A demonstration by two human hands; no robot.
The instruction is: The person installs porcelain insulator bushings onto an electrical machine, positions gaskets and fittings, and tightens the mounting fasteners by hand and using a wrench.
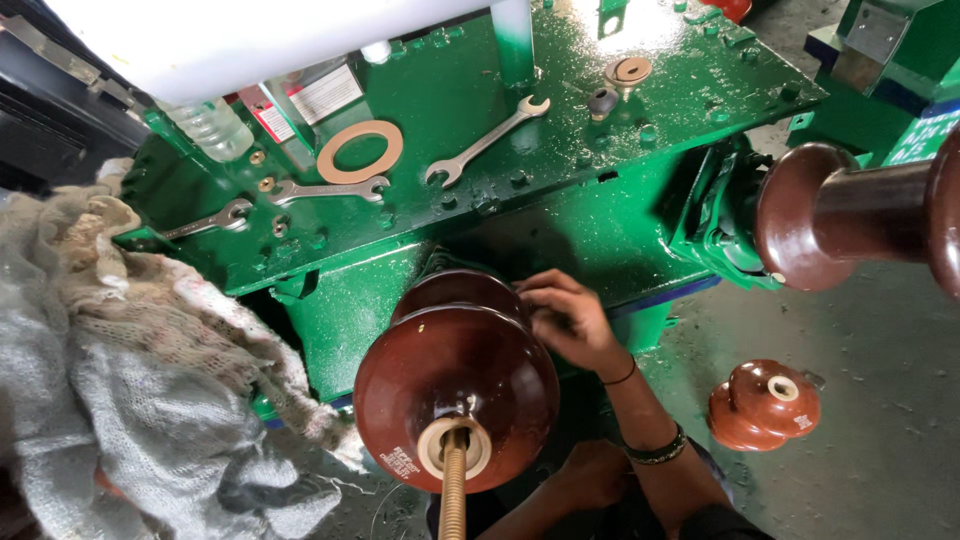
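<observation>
Grey concrete floor (880, 440) is seen around a glossy green machine housing (560, 130), whose top is used as a bench. Three spanners are laid on it: one near the middle (487, 142), one to its left (328, 189) and one at the left edge (208, 221). A flat tan ring gasket (360, 151) is set between them, and a plastic bottle (212, 128) stands at the back left.

A brown ribbed porcelain insulator (456, 392) is mounted on the front of the housing, with a threaded brass rod (453, 490) projecting from its centre toward the camera. The right hand (570, 318) is pressed against the far right side of the insulator, near where it meets the housing; the fingers are curled, but whether anything is pinched between them cannot be told. The left hand (590, 475) is lowered below the insulator, loosely closed, and nothing can be made out in it.

A second insulator (850, 212) is fitted at the right, and a loose one (765, 403) lies on the floor. A heap of grey rags (130, 400) is piled at the left.

Risk is judged as follows: the porcelain could be chipped if knocked, and a small part could be dropped from fingers working out of sight behind the insulator. The loose insulator on the floor could be kicked.
</observation>
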